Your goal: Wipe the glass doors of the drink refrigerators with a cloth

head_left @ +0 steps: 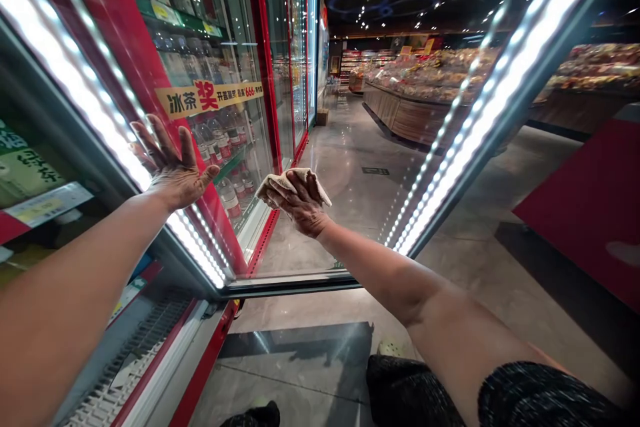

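Observation:
A glass door point(345, 240) with bright light strips along both sides stands in front of me. My right hand point(303, 203) presses a beige cloth point(273, 185) against the lower middle of its pane. The cloth is bunched under the fingers and sticks out on both sides of them. My left hand point(177, 170) reaches up to the left light strip point(107, 130), fingers spread, holding nothing. Its palm is at the door's left side; how firmly it touches there I cannot tell.
Behind the pane are red-framed coolers point(273, 80) with bottles point(220, 137). At left, an open cooler shelf point(135, 347) has price labels point(50, 203). Wooden display bins point(400, 113) stand across the floor. A red panel point(590, 193) is at right.

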A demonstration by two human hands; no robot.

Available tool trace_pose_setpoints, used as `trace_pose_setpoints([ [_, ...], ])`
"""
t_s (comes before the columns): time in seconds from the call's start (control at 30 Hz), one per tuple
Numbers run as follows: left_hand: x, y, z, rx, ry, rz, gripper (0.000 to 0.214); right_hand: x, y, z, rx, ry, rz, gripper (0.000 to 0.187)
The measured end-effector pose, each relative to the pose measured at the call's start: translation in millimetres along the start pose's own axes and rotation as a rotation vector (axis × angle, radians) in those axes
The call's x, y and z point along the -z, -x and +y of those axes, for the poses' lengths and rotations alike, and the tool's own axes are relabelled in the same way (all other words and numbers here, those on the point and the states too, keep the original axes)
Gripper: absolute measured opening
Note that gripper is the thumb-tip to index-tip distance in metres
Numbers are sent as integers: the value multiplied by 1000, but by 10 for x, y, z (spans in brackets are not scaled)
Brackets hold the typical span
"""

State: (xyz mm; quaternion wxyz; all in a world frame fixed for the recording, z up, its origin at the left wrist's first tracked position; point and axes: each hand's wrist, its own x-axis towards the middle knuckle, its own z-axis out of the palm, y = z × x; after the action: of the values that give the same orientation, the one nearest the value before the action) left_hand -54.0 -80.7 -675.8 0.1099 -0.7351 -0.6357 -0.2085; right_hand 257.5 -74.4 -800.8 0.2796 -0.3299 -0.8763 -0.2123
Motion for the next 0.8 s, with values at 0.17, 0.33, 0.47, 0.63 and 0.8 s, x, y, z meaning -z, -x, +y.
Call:
trace_pose_setpoints([
  [0.17, 41, 37, 43, 18, 70, 86, 111, -198, 8, -227, 195, -87, -190, 49],
  [0.33, 85, 65, 55, 3, 111, 74, 102, -138, -301, -370, 158, -73, -110, 51],
  [0.47, 106, 125, 32, 29, 108, 83, 93, -266, -386, -505, 119, -102, -116, 54],
  [0.63, 94, 143, -107, 12, 55, 24, 101, -398, -420, -623, 269, -211, -292, 49],
  [0.8, 144, 142, -152, -22, -18, -58, 108, -292, -787, -766, 195, -193, -155, 53],
])
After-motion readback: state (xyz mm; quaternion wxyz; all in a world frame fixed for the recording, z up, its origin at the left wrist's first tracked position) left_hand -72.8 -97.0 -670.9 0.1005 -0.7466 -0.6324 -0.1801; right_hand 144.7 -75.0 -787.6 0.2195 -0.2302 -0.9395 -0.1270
